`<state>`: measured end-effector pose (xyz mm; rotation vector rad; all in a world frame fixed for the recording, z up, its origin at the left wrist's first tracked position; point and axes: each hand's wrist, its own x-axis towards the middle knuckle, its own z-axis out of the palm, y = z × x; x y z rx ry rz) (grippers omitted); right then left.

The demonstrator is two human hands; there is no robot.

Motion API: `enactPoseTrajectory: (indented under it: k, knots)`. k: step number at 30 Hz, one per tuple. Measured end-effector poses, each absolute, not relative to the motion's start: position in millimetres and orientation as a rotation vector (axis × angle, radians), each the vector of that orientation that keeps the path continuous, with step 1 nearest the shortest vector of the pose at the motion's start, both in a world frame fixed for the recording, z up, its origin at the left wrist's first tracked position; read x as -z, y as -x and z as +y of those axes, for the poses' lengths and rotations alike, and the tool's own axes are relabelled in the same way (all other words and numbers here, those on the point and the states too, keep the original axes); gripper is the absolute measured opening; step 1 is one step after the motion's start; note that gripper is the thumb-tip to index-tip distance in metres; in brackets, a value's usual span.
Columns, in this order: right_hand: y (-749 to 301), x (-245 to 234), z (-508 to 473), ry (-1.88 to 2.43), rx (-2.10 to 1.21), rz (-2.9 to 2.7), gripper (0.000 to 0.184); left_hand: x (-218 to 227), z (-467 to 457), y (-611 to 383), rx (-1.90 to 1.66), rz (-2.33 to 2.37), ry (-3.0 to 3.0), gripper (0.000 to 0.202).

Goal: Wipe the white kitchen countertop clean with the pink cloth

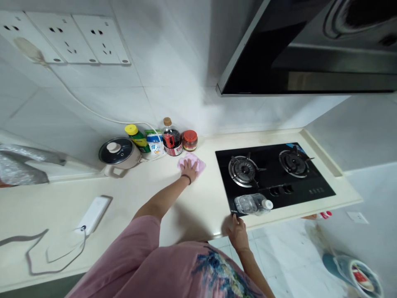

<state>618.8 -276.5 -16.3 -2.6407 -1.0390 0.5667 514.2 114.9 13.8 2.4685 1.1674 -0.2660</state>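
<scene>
My left hand point(189, 169) lies flat, fingers spread, pressing a pink cloth point(195, 162) onto the cream countertop point(198, 198), just in front of the jars at the wall. My right hand point(236, 231) rests on the counter's front edge, fingers bent over the rim, holding nothing I can name. Just beyond that hand a clear plastic bottle point(252, 204) lies on its side at the near corner of the black gas hob point(273, 178).
Along the wall stand a small electric pot point(118, 154), a yellow-capped bottle point(136, 138), a white-blue packet point(155, 142), a dark sauce bottle point(171, 138) and a red-lidded jar point(190, 140). A power strip point(94, 213) with cable lies left. A range hood point(310, 49) hangs above. A bucket point(356, 275) stands on the floor.
</scene>
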Motion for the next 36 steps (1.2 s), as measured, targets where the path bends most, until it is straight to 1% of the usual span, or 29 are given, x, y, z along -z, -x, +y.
enactPoseTrajectory:
  k: [4, 6, 9, 12, 14, 17, 20, 22, 25, 29, 33, 36]
  knots:
    - [-617.6, 15.2, -278.6, 2.646, -0.595, -1.065, 0.074, 15.7, 47.8, -524.8, 0.337, 0.857, -2.575, 0.074]
    - [-616.8, 16.5, -279.1, 2.653, -0.593, -1.055, 0.074, 25.0, 33.9, -537.0, 0.340, 0.765, -2.599, 0.079]
    - [-617.9, 20.6, -279.9, 2.638, -0.583, -1.046, 0.073, 21.3, 57.7, -569.5, 0.313, 0.843, -2.570, 0.079]
    - [-622.0, 27.3, -282.5, 2.629, -0.618, -1.063, 0.075, 3.8, 116.1, -609.9, 0.303, 1.035, -2.481, 0.079]
    - [-624.4, 32.2, -285.3, 2.625, -0.650, -1.086, 0.076, -8.0, 154.3, -633.0, 0.266, 1.143, -2.424, 0.076]
    - [-624.7, 37.1, -289.2, 2.620, -0.634, -1.095, 0.079, -19.8, 189.8, -656.9, 0.123, 1.208, -2.380, 0.064]
    - [-623.5, 35.8, -289.9, 2.616, -0.618, -1.087, 0.080, -24.4, 197.0, -669.3, 0.018, 1.186, -2.378, 0.053]
    - [-623.8, 31.9, -288.7, 2.603, -0.609, -1.100, 0.078, -25.4, 191.9, -670.9, 0.011, 1.159, -2.389, 0.049]
    - [-625.3, 25.5, -286.1, 2.588, -0.602, -1.113, 0.078, -25.4, 176.2, -662.7, 0.040, 1.125, -2.411, 0.047]
    - [-627.6, 20.4, -281.2, 2.630, -0.691, -1.083, 0.079, -18.3, 131.5, -637.8, 0.147, 1.065, -2.455, 0.059]
    - [-632.5, 16.6, -274.7, 2.635, -0.792, -1.063, 0.079, 1.9, 47.4, -605.8, 0.283, 0.878, -2.564, 0.076]
    - [-635.1, 11.7, -271.1, 2.626, -0.814, -1.058, 0.081, 17.0, -25.7, -574.6, 0.280, 0.726, -2.641, 0.081]
